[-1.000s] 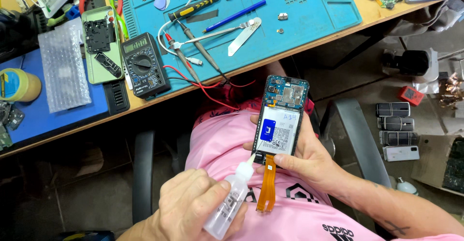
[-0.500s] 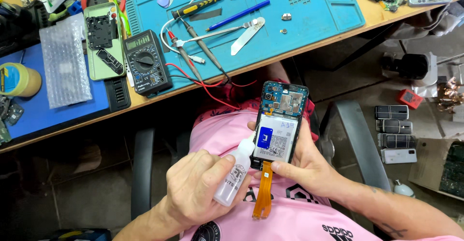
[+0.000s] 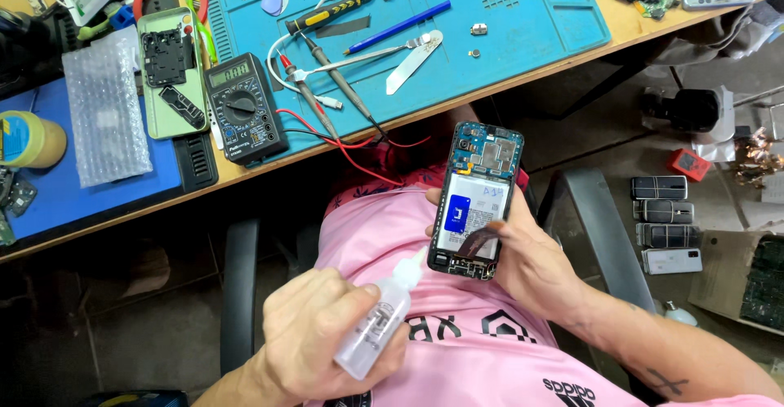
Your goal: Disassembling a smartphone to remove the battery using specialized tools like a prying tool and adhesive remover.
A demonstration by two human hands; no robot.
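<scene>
We see the left hand (image 3: pixel 314 338) low in the frame, over the lap, fingers wrapped around a small clear squeeze bottle (image 3: pixel 377 327) whose white nozzle points up and to the right, toward the lower left corner of an opened phone (image 3: pixel 476 199). The nozzle tip sits just beside the phone edge; we cannot tell whether it touches. The right hand (image 3: pixel 531 256) cradles the phone from behind and from the right, fingers curled along its side, thumb lying across the lower part of the white battery with its blue label. The phone is back cover off, circuit board at the top end, tilted slightly, held above the pink shirt (image 3: pixel 457 342) and in front of the table edge. On the table (image 3: pixel 637 23) lies a blue work mat (image 3: pixel 523 15) carrying a screwdriver (image 3: pixel 347 3), a blue pen (image 3: pixel 398 27), a flat metal pry tool (image 3: pixel 415 62) and probe leads. Left of the mat sits a dark multimeter (image 3: pixel 243 117), red lead trailing off the table edge towards the lap. Further left: a green phone back (image 3: pixel 170 72), a sheet of bubble wrap (image 3: pixel 106 113), a yellow tape roll (image 3: pixel 28 139). Several phones (image 3: pixel 665 223) lie stacked on the floor to the right.
</scene>
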